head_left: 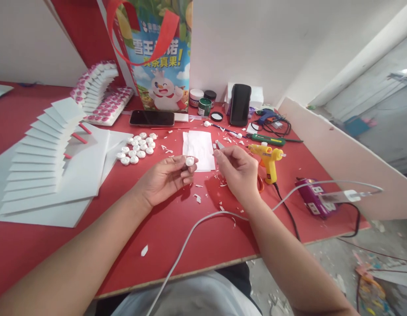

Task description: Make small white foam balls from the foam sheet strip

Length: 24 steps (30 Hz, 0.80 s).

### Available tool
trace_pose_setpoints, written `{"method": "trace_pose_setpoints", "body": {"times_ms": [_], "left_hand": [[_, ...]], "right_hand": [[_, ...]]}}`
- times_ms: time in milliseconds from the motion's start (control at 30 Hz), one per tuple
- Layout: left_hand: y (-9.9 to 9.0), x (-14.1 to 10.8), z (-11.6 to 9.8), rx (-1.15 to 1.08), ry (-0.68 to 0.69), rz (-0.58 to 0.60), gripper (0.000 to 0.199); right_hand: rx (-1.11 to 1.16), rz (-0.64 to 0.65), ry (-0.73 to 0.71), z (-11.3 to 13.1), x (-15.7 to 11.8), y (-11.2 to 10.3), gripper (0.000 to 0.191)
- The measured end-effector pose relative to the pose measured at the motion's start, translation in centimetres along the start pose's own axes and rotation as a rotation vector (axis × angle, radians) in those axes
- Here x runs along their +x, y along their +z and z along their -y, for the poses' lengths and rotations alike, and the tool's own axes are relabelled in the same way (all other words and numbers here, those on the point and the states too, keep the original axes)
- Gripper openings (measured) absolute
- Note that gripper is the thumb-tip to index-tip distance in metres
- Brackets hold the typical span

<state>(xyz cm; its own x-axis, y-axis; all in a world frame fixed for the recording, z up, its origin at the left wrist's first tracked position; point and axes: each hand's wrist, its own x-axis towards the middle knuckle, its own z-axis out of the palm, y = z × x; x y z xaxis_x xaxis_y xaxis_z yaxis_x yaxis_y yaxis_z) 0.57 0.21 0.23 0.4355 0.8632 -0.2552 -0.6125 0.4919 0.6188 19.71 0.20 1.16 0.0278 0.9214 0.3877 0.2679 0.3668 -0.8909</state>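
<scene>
The left hand [172, 175] pinches a small, rounded white piece [189, 161] between thumb and fingers, just beside the left edge of a flat stack of thin white paper [199, 150]. The right hand [238, 169] is nearly closed, thumb and forefinger drawn together near the paper's other side; a small greyish pointed sliver [219, 144] shows by the fingertips, though whether it is gripped is hard to tell.

Left of the paper, smooth white knobs [136, 148] with swirled tops sit in a close cluster on the glossy red surface [177, 245]. Thin, irregular white shavings [197, 198] lie scattered around the hands. Further left, stiff white boards [41, 153] fan out in overlapping steps. To the right lie a yellow plastic glue gun [268, 160] and a slim tool with a green handle [268, 139]. A soft white cable [203, 219] curves across the front.
</scene>
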Motion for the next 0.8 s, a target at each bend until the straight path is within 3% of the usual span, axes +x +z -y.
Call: {"method": "trace_pose_setpoints", "body": {"times_ms": [167,300,433,600,800], "left_hand": [[0.1,-0.1,0.2,0.069,0.032,0.048,0.016],[0.0,-0.2,0.4,0.186,0.090,0.038,0.019],[-0.1,-0.4,0.4,0.354,0.209,0.023,0.023],[0.3,-1.0,0.4,0.759,0.421,-0.081,0.025],[0.7,-1.1,0.8,0.993,0.587,-0.088,0.022]], "right_hand": [[-0.032,0.187,-0.144,0.0,-0.4,0.4,0.008],[-0.111,0.253,-0.208,0.4,-0.6,0.5,0.010],[-0.105,0.227,-0.208,0.6,-0.7,0.5,0.005],[-0.063,0.166,-0.044,0.7,-0.6,0.6,0.005],[-0.218,0.170,-0.157,0.7,-0.9,0.8,0.006]]}}
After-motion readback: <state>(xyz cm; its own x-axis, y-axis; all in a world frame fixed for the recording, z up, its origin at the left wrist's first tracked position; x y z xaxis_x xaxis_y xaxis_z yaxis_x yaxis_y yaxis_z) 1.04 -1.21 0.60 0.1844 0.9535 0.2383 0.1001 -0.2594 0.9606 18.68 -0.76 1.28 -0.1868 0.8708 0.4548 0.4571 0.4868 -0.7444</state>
